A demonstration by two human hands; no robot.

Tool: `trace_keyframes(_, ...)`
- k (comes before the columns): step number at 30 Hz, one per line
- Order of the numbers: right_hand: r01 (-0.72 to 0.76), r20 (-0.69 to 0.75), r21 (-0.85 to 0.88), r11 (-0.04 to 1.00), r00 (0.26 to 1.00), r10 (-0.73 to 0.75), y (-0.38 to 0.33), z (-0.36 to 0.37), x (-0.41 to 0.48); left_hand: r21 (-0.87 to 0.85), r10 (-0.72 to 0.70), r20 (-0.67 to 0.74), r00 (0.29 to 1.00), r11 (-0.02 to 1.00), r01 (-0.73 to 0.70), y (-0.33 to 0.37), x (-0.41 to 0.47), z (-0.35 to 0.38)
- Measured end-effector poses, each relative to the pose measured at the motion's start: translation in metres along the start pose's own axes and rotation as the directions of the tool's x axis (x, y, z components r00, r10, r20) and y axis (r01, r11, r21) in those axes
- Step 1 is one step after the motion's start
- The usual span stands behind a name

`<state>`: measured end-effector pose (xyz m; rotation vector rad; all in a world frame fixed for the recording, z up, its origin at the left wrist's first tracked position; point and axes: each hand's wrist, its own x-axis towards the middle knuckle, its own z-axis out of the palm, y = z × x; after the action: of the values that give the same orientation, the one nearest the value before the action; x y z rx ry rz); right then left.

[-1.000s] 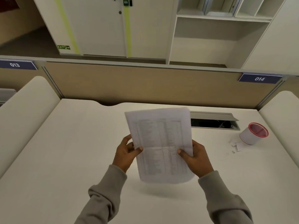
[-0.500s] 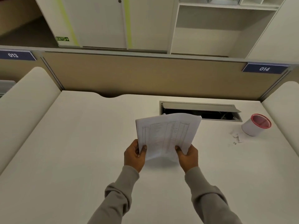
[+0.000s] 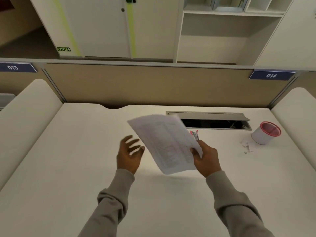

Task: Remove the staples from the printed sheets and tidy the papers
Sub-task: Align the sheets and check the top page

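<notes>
Head view: half a second ago both my hands held the printed sheets. Now my left hand has let go and hangs beside them, fingers spread and empty. My right hand alone pinches their right edge, so they slant above the desk, left of the grip. I judge the freed hand is meant for the staple or for squaring the pages.

A small red-and-grey tool shows just beyond my right fingertips, too blurred to identify. Further right stands a red-rimmed white tub with paper scraps.

Readable writing: the partition plate "013", the plate "014" and a green "EXIT" sign. The sheets' print is unreadable.
</notes>
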<state>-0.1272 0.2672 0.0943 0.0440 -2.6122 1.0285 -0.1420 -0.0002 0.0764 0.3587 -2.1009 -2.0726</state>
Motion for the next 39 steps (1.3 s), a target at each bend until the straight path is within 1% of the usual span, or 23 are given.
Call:
trace_keyframes(1,0.045,0.033,-0.062,0.997,0.999,-0.043,0.0,-0.008,0.005,0.03,0.048,-0.039,0.998,0.998,-0.047,0.006,0.005,-0.007)
trace_keyframes(2,0.082,0.065,-0.119,0.99,0.995,-0.075,-0.001,-0.014,0.009,0.154,0.135,-0.058,0.989,0.98,-0.125,0.014,0.008,-0.014)
trace_keyframes(3,0.118,0.088,-0.176,0.977,0.991,-0.104,-0.002,-0.019,0.011,0.302,0.25,-0.033,0.968,0.925,-0.229,0.022,0.011,-0.02)
trace_keyframes(4,0.153,0.108,-0.231,0.961,0.985,-0.131,-0.005,-0.023,0.012,0.415,0.37,0.044,0.928,0.838,-0.354,0.031,0.012,-0.024)
trace_keyframes(5,0.19,0.131,-0.277,0.942,0.979,-0.159,-0.008,-0.025,0.013,0.464,0.46,0.159,0.874,0.746,-0.477,0.041,0.013,-0.023)
trace_keyframes(6,0.221,0.157,-0.314,0.923,0.971,-0.179,-0.012,-0.025,0.013,0.465,0.488,0.28,0.827,0.685,-0.562,0.05,0.012,-0.021)
trace_keyframes(7,0.24,0.184,-0.345,0.907,0.965,-0.185,-0.016,-0.026,0.013,0.443,0.457,0.384,0.802,0.671,-0.594,0.055,0.011,-0.016)
trace_keyframes(8,0.251,0.212,-0.373,0.893,0.96,-0.181,-0.02,-0.025,0.013,0.423,0.39,0.458,0.799,0.695,-0.582,0.057,0.01,-0.012)
trace_keyframes(10,0.269,0.253,-0.416,0.869,0.952,-0.173,-0.027,-0.025,0.011,0.387,0.274,0.504,0.819,0.777,-0.497,0.053,0.009,-0.007)
trace_keyframes(12,0.285,0.25,-0.433,0.855,0.949,-0.191,-0.031,-0.028,0.01,0.363,0.25,0.461,0.851,0.822,-0.438,0.044,0.01,-0.009)
trace_keyframes(14,0.288,0.22,-0.428,0.857,0.953,-0.21,-0.025,-0.037,0.01,0.37,0.236,0.408,0.882,0.84,-0.396,0.034,0.009,-0.012)
trace_keyframes(16,0.227,0.19,-0.385,0.894,0.968,-0.164,-0.013,-0.05,0.011,0.397,0.192,0.356,0.915,0.855,-0.334,0.025,0.008,-0.017)
trace_keyframes(18,0.075,0.132,-0.224,0.972,0.99,-0.046,0.004,-0.063,0.008,0.412,0.143,0.3,0.943,0.872,-0.263,0.014,0.008,-0.023)
trace_keyframes(19,-0.025,0.104,-0.092,0.996,0.994,0.034,0.013,-0.066,0.005,0.415,0.11,0.277,0.955,0.882,-0.222,0.009,0.008,-0.027)
trace_keyframes(20,-0.132,0.102,0.062,0.989,0.987,0.125,0.022,-0.065,0.001,0.408,0.075,0.262,0.962,0.895,-0.181,0.005,0.008,-0.03)
trace_keyframes(21,-0.24,0.136,0.221,0.945,0.967,0.214,0.029,-0.061,-0.003,0.395,0.044,0.255,0.966,0.907,-0.146,0.001,0.008,-0.032)
trace_keyframes(22,-0.338,0.188,0.356,0.871,0.939,0.287,0.034,-0.055,-0.007,0.385,0.022,0.252,0.968,0.915,-0.121,-0.003,0.007,-0.033)
trace_keyframes(24,-0.456,0.271,0.497,0.738,0.89,0.367,0.043,-0.037,-0.016,0.381,0.008,0.256,0.967,0.918,-0.109,-0.007,0.005,-0.031)
trace_keyframes(25,-0.479,0.288,0.51,0.714,0.878,0.383,0.046,-0.029,-0.019,0.377,0.008,0.261,0.965,0.92,-0.11,-0.009,0.005,-0.029)
trace_keyframes(28,-0.501,0.28,0.479,0.721,0.866,0.415,0.045,-0.015,-0.022,0.349,0.02,0.271,0.962,0.93,-0.117,-0.01,0.004,-0.023)
trace_keyframes(33,-0.45,0.18,0.481,0.752,0.891,0.418,0.038,-0.01,-0.018,0.222,0.054,0.233,0.971,0.969,-0.107,-0.013,0.005,-0.02)
trace_keyframes(37,-0.49,0.182,0.473,0.732,0.867,0.463,0.042,0.009,-0.024,0.257,-0.025,0.171,0.985,0.966,-0.02,-0.038,0.0,-0.013)
trace_keyframes(39,-0.478,0.162,0.465,0.745,0.874,0.459,0.041,0.014,-0.024,0.28,-0.058,0.148,0.987,0.96,0.015,-0.047,-0.002,-0.009)
